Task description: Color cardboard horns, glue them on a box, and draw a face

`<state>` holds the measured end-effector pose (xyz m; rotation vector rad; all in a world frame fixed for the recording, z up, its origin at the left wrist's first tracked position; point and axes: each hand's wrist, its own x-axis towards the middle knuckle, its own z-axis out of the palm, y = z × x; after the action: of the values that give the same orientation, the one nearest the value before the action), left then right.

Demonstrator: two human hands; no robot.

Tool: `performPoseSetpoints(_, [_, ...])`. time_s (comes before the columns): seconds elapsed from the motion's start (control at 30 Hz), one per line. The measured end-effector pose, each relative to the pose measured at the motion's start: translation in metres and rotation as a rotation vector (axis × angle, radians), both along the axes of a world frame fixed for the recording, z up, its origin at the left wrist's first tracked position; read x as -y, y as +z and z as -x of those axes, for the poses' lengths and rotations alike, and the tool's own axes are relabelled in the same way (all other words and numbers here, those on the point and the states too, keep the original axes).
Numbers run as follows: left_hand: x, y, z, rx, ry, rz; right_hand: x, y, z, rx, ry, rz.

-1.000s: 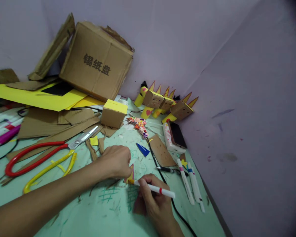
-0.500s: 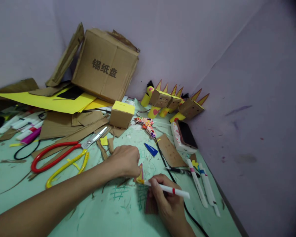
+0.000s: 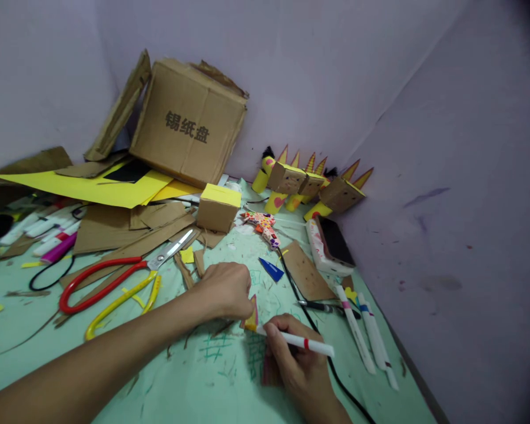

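My left hand is closed, its fingertips on a small pointed cardboard piece with yellow colouring and a pinkish edge, which lies on the green table cover. In my right hand is a white marker with a red band, held like a pen. The marker's tip meets the lower part of that piece, where the colour is a darker yellow-orange. Another cardboard piece with a purplish edge lies partly hidden under my right hand.
Large scissors and cardboard scraps lie left. A small box, a floral glue gun and its black cord are ahead. More markers and a phone are right. Horned cardboard figures stand by the wall.
The marker has shifted slightly, its rear end a little lower and further left. My left hand keeps its place on the cardboard piece. The whole view has moved slightly.
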<state>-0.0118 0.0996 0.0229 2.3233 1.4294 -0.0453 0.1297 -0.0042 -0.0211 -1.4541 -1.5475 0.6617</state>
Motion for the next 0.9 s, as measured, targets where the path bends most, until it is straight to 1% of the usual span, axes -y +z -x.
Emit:
performPoseSetpoints(0.13, [0.000,0.002,0.001,0.027,0.011,0.019,-0.001,-0.005,-0.003,-0.085,-0.048,0.061])
performPoseSetpoints(0.23, [-0.004,0.004,0.003,0.063,0.019,0.059,-0.003,-0.008,-0.005,-0.101,-0.077,0.043])
performPoseSetpoints(0.37, [-0.013,0.003,0.007,0.131,0.017,0.119,-0.003,-0.009,-0.005,-0.141,-0.115,0.026])
performPoseSetpoints(0.43, [-0.012,0.003,0.012,0.169,0.007,0.117,-0.003,-0.008,-0.005,-0.157,-0.137,0.024])
performPoseSetpoints(0.5, [-0.001,0.003,0.019,0.191,0.002,0.083,-0.003,-0.006,-0.005,-0.165,-0.163,0.027])
performPoseSetpoints(0.6, [0.029,0.003,0.036,0.173,-0.028,0.031,-0.004,-0.004,-0.006,-0.167,-0.206,0.028])
performPoseSetpoints(0.63, [0.039,0.001,0.041,0.163,-0.054,0.016,-0.004,-0.004,-0.006,-0.170,-0.211,0.031])
performPoseSetpoints(0.7, [0.053,-0.005,0.050,0.171,-0.028,-0.006,-0.006,-0.005,-0.006,-0.206,-0.205,0.052])
performPoseSetpoints(0.77, [0.057,-0.013,0.054,0.224,0.004,-0.035,-0.007,-0.006,-0.005,-0.288,-0.193,0.103])
performPoseSetpoints(0.83, [0.056,-0.022,0.055,0.288,0.014,-0.097,-0.008,-0.008,-0.004,-0.365,-0.174,0.163])
performPoseSetpoints(0.9, [0.055,-0.030,0.054,0.344,-0.045,-0.196,-0.007,-0.009,-0.004,-0.384,-0.157,0.192])
